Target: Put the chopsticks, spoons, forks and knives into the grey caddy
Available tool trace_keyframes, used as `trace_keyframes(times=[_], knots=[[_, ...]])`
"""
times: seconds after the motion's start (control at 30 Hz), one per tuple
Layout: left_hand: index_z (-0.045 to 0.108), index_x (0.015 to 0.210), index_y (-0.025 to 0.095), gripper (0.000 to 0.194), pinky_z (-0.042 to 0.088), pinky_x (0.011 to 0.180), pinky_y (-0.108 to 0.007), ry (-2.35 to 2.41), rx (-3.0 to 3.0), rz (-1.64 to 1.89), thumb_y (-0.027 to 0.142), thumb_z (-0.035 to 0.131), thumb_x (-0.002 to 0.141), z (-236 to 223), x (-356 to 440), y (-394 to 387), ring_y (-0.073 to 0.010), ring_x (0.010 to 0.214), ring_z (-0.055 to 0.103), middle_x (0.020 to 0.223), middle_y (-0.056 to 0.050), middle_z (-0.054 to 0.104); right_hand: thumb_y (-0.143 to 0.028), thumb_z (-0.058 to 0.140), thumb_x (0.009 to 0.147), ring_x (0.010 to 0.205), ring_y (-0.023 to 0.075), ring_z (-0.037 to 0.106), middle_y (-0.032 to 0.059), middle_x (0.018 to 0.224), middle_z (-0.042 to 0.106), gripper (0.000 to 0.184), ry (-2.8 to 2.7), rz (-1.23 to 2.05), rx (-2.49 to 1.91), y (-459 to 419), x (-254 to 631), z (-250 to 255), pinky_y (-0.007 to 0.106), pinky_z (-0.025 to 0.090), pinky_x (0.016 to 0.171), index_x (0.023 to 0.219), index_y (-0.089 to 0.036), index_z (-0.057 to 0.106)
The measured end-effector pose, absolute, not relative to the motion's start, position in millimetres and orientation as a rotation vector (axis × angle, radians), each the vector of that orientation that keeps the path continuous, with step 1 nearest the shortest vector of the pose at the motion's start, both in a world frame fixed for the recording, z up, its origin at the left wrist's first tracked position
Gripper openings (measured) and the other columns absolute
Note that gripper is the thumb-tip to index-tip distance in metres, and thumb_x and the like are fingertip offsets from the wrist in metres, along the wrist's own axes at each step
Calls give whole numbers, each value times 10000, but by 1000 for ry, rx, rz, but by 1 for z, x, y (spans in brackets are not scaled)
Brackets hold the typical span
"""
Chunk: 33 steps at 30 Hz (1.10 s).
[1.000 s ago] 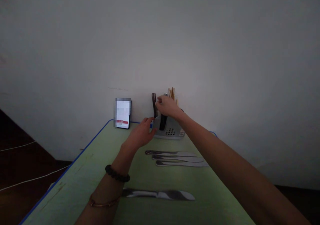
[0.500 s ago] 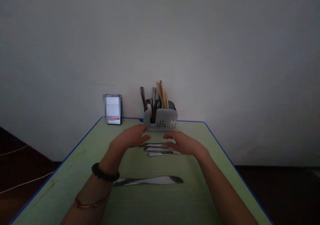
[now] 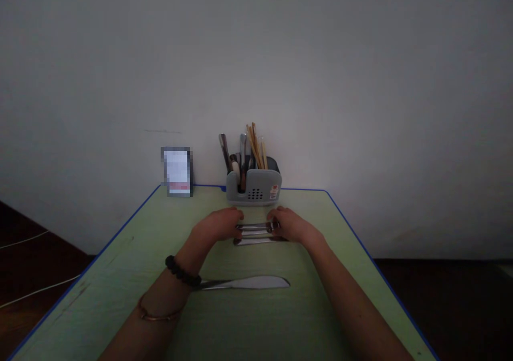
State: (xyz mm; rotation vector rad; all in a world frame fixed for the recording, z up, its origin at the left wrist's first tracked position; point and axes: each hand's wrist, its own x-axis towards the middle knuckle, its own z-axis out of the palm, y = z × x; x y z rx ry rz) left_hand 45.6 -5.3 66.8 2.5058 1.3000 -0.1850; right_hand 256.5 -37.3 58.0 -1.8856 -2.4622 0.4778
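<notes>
Several metal table utensils [image 3: 256,233] lie side by side across the table, one at least looking like a knife. At their left end is my left hand [image 3: 218,225], its fingers curved and apart. My right hand [image 3: 292,225] is at the right end in a similar pose, thumb and fingers apart. Both hands cover the utensil ends, so exact contact is hard to see. Closer to me lies a single table knife [image 3: 256,282], blade to the right, its handle end behind my left wrist.
A grey cutlery holder [image 3: 264,187] with chopsticks [image 3: 256,144] and several utensil handles stands by the white wall [image 3: 320,83]. A phone [image 3: 177,171] leans upright at the back left. Blue edging [image 3: 348,222] borders the pale green table [image 3: 160,233].
Both hands have come down and inward to the ends of the utensil row. The view has shifted slightly. The single knife lies where it was.
</notes>
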Motion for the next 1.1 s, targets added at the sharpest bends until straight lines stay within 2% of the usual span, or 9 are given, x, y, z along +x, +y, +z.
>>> trace_keyframes(times=[0.1,0.27,0.47,0.8,0.97,1.1], knots=[[650,929,174,251,457,708,-285,1278,2536,-240,242,629,688,64,45,-3,-237,911,616,1020,-89,662,-118,658,714,891,189,600,93,947,661,349,-2464,487,-1872,-36,257,56,225,413,744,1062,-137,635],[644,915,181,228,432,634,-249,1340,2450,-236,206,635,689,59,44,2,-202,848,625,965,-62,682,-142,626,761,879,180,594,83,925,666,297,-2472,489,-1856,-35,256,55,225,404,747,1058,-134,628],[646,893,163,193,420,618,-244,1332,2443,-265,199,624,705,60,43,2,-196,814,630,924,-70,694,-144,637,746,842,170,587,76,911,659,178,-2498,490,-1841,-35,256,55,223,390,709,922,-152,658],[636,887,150,168,423,627,-269,1312,2478,-260,178,541,752,62,43,2,-220,807,630,907,-103,695,-191,614,781,894,182,585,98,984,647,197,-2502,479,-1866,-38,251,56,233,389,737,971,-152,643],[615,873,163,159,418,621,-251,1255,2465,-202,202,492,781,73,38,1,-182,768,615,877,-65,688,-225,628,780,852,183,605,96,933,677,193,-2535,512,-1840,-41,251,64,229,394,698,951,-146,667],[550,848,169,143,426,597,-239,1134,2363,-21,192,412,820,85,29,1,-158,710,611,800,-38,673,-218,551,829,780,156,612,68,877,698,165,-2555,541,-1771,-44,252,78,217,389,654,902,-160,687]])
